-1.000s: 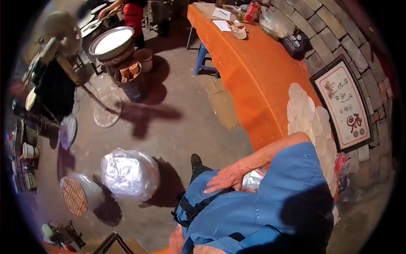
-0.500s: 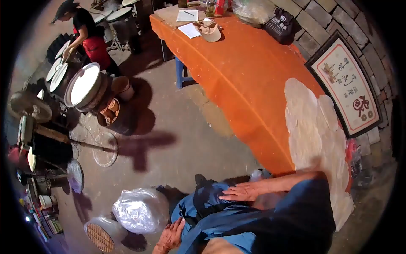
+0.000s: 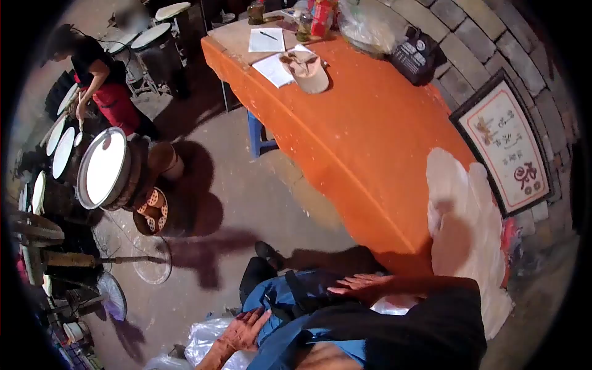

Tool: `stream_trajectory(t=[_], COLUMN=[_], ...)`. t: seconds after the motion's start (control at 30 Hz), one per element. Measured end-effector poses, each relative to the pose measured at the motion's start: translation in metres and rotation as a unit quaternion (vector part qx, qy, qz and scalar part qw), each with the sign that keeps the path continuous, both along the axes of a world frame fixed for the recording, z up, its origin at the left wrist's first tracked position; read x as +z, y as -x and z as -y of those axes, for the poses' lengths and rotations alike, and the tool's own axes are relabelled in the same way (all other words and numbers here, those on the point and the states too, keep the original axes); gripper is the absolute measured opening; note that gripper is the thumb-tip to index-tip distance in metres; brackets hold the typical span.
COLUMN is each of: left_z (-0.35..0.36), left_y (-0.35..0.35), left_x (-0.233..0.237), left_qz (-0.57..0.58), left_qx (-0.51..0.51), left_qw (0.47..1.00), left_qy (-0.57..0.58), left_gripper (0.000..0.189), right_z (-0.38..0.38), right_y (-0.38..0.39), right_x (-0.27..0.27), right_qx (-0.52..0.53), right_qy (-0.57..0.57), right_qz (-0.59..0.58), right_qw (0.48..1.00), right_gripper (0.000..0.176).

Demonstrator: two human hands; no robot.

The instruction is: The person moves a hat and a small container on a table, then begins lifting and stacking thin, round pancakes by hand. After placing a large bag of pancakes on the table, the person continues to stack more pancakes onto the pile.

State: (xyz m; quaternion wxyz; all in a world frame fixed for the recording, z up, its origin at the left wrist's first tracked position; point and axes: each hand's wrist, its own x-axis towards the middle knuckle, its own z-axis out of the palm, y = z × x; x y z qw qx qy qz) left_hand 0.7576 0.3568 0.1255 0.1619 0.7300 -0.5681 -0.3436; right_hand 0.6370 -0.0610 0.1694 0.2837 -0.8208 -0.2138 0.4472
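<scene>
At the bottom of the head view, my left hand (image 3: 246, 330) lies with its fingers stretched out against the side of my blue clothing (image 3: 280, 302). My right hand (image 3: 364, 287) is held across my front, fingers extended and nothing visible in them. A dark strap crosses the clothing between the two hands. Beyond my right forearm, pale thin sheets (image 3: 459, 228) lie overlapping on the end of the orange-covered table (image 3: 345, 135). Below my left hand a clear plastic bag (image 3: 206, 339) is partly hidden by my arm.
A co-worker (image 3: 98, 80) stands by round griddles (image 3: 63, 152) at upper left. Nearer are a wide pan of white liquid (image 3: 103, 166), a bucket (image 3: 165, 160) and a fan (image 3: 37, 231). The table bears a cap (image 3: 308, 74), papers (image 3: 266, 41) and a black bag (image 3: 416, 58). A framed sign (image 3: 505, 142) leans on the brick wall.
My view has shifted, so the table and pan appear lower and the plastic bag slips toward the bottom edge. One shoe shows farther forward. Both hands stay close to my clothing.
</scene>
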Motion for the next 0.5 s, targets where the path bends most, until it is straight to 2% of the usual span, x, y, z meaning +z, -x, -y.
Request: stream_trajectory(t=[0.1, 0.13, 0.23, 0.27, 0.3, 0.37, 0.4, 0.43, 0.47, 0.5], left_z=[0.007, 0.008, 0.020, 0.022, 0.025, 0.039, 0.045, 0.052, 0.061, 0.071], left_y=[-0.053, -0.066, -0.110, -0.121, -0.133, -0.155, -0.165, -0.177, -0.188, -0.198], left_x=[0.008, 0.012, 0.018, 0.015, 0.013, 0.018, 0.017, 0.016, 0.014, 0.012], left_qz=[-0.007, -0.011, 0.018, 0.026, 0.032, 0.011, 0.009, 0.008, 0.004, 0.000], left_qx=[0.003, 0.015, 0.021, 0.021, 0.021, 0.056, 0.071, 0.086, 0.106, 0.126], left_qw=[1.000, 1.000, 1.000, 0.999, 0.999, 0.998, 0.997, 0.996, 0.994, 0.992], left_qy=[-0.012, -0.009, 0.005, 0.004, 0.003, 0.002, 0.000, -0.001, 0.004, 0.009], left_gripper=[0.093, 0.093, 0.090, 0.089, 0.089, 0.085, 0.084, 0.082, 0.079, 0.076], right_z=[0.007, 0.013, 0.045, 0.066, 0.090, 0.107, 0.130, 0.145, 0.159, 0.187], right_y=[-0.052, -0.075, -0.129, -0.142, -0.158, -0.230, -0.261, -0.298, -0.341, -0.382], right_x=[0.011, 0.018, 0.014, -0.010, -0.037, -0.002, -0.014, -0.012, -0.002, -0.017], right_qx=[-0.016, 0.026, 0.043, 0.067, 0.069, -0.079, -0.090, -0.155, -0.236, -0.264], right_qy=[0.031, 0.025, 0.008, -0.011, -0.040, -0.039, -0.043, 0.025, -0.003, -0.018], right_qz=[-0.007, 0.050, 0.089, 0.165, 0.300, 0.323, 0.411, 0.379, 0.420, 0.472], right_qw=[0.999, 0.998, 0.995, 0.984, 0.951, 0.942, 0.906, 0.912, 0.876, 0.841], right_gripper=[0.099, 0.094, 0.087, 0.077, 0.068, 0.052, 0.043, 0.038, 0.032, 0.029])
